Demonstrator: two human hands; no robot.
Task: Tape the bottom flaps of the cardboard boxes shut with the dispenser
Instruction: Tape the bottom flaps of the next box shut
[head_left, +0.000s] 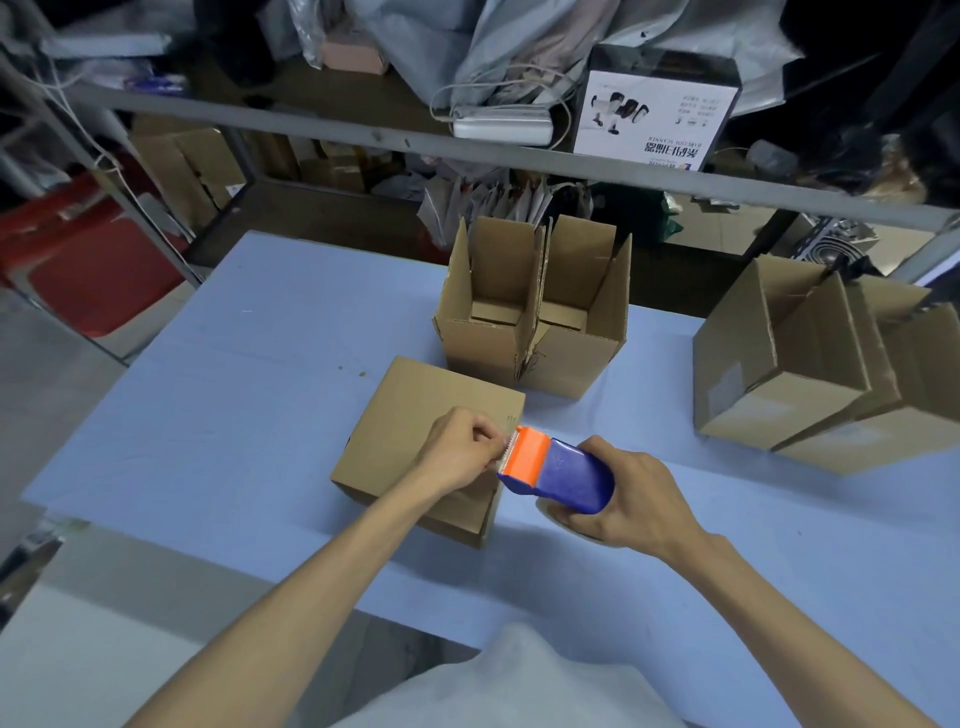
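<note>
**Tape end pinched, seam not yet taped**

The left hand (460, 449) pinches the tape end at the dispenser (558, 470) mouth, and the right hand (631, 499) grips its blue body. The upturned box (415, 441) near the table (234, 389) front edge shows no strip. Behind it stand upright boxes (530, 312), bottoms folded, taping unclear.

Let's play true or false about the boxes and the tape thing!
1. The right hand holds the blue and orange dispenser. True.
2. The left hand lies flat on the table. False: it pinches the tape end at the dispenser's orange tip, over the closed box.
3. Two open boxes stand upright behind the closed box. True.
4. The table is red. False: it is light blue.
</note>
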